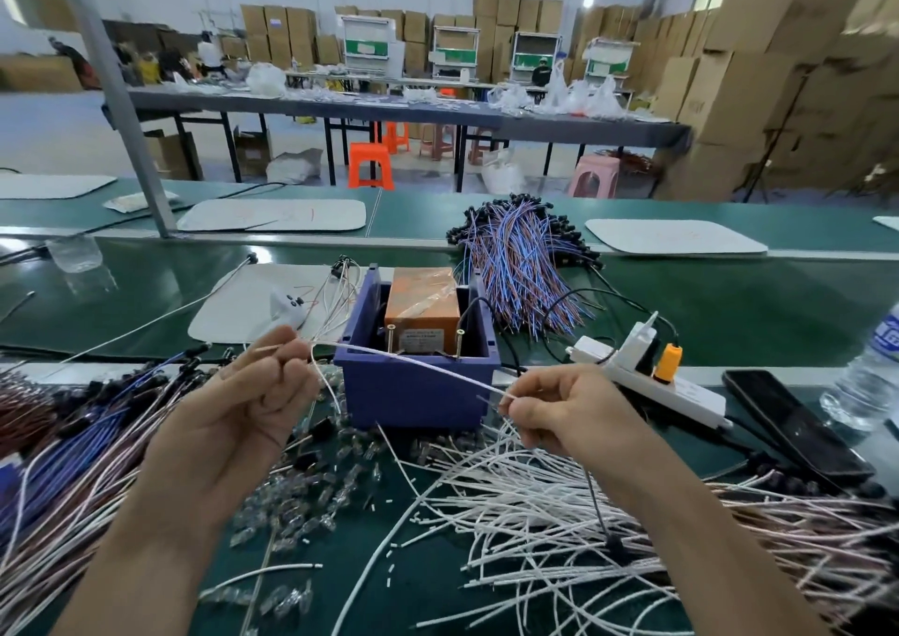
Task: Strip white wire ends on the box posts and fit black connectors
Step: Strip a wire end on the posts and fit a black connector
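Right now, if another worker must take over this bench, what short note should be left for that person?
Left hand pinches one end of the white wire.
Right hand pinches the other end.
The wire is stretched over the blue box, by its two posts; contact unclear.
Done: loose white insulation bits on the mat suggest some ends were stripped.
Left: finish this wire, then the pile of white wires below the right hand.

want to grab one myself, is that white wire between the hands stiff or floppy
Probably springy rather than limp: the white wire spans left hand to right hand with barely any sag. Likely light, since fingertip pinches hold it. Loose wires in the pile keep gentle curves.
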{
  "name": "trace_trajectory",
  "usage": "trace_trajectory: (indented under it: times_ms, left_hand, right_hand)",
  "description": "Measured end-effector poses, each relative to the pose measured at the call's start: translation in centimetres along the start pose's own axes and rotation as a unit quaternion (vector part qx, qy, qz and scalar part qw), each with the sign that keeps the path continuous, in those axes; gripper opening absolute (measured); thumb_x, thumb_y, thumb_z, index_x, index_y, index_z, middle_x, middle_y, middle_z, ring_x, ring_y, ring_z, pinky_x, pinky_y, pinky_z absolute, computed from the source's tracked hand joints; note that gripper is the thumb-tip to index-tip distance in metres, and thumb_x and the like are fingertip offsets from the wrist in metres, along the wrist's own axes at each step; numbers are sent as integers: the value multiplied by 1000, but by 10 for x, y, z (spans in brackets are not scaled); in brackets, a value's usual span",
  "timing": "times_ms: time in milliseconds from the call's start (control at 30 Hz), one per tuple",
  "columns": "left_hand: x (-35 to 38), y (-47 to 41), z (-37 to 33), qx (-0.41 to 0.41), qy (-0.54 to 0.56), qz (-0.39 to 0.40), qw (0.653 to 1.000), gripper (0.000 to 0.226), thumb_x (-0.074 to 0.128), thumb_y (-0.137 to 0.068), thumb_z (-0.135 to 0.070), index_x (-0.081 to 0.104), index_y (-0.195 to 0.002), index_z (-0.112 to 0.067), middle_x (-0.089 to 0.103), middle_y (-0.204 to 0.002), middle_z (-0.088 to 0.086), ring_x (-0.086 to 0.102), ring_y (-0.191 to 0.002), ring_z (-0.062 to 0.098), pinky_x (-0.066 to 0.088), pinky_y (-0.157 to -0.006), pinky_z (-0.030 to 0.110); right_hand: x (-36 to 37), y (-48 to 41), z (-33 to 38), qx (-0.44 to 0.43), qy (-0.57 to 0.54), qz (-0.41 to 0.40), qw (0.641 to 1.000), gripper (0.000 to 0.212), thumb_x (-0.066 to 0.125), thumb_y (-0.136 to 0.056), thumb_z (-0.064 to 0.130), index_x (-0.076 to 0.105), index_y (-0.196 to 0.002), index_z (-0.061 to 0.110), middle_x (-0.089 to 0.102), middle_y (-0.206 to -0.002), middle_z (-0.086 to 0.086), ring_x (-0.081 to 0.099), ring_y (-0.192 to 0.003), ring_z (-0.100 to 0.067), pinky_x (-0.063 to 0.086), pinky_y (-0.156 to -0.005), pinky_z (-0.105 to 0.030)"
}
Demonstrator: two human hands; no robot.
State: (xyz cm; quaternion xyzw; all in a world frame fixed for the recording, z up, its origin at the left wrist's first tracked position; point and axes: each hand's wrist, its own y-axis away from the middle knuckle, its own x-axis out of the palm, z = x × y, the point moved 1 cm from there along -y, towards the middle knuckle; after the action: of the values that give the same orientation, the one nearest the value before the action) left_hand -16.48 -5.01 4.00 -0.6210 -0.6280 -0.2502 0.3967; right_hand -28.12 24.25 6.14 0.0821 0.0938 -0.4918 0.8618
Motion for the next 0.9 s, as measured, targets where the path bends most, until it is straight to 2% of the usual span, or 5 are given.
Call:
trace_trajectory:
  times_ms: [100, 233, 333, 567, 900]
  left_hand:
    - [-4, 3, -6, 20, -11, -10, 1000, 54, 4, -104, 6, 37, -146, 18, 51, -140, 41, 53, -131, 50, 18, -125, 45]
    - [-10, -4, -4, 35, -86, -7, 996, 28, 67, -92, -6, 74, -119, -3, 77, -108, 18, 77, -91, 25, 61, -86, 34]
    - [-20, -9, -10, 122, -253, -150, 948, 17, 71, -82, -13, 83, -93, -19, 77, -85, 2, 69, -65, 9, 54, -58, 16]
    - [-16, -13, -8, 81, -220, -157, 959, 19, 61, -92, -15, 81, -91, -17, 76, -117, 11, 73, -111, 24, 62, -87, 45]
    - [-4, -28, 15, 30, -251, -228, 940, 46, 32, -95, 8, 76, -108, 2, 36, -50, -4, 30, -46, 9, 39, -42, 20]
  right_hand:
    - [6, -1, -3, 5, 23, 20, 1000, 21, 67, -87, -1, 78, -76, 14, 63, -59, -9, 53, -56, -17, 40, -52, -24]
    - [8, 0, 1, 9, 29, 49, 998, 18, 66, -94, 10, 81, -84, 14, 65, -63, -8, 50, -58, -16, 38, -55, -24]
    - [5, -2, 2, 27, 5, 50, 998, 31, 56, -104, 21, 81, -88, 11, 68, -69, -10, 44, -56, -15, 35, -55, -23]
    - [9, -5, -9, 57, 36, 11, 998, 27, 61, -93, 0, 75, -74, 12, 68, -65, -7, 51, -57, -11, 37, -51, -20]
    - [19, 0, -12, -17, -102, -90, 991, 34, 54, -104, 3, 79, -84, 15, 78, -84, -13, 75, -77, -30, 60, -65, -29]
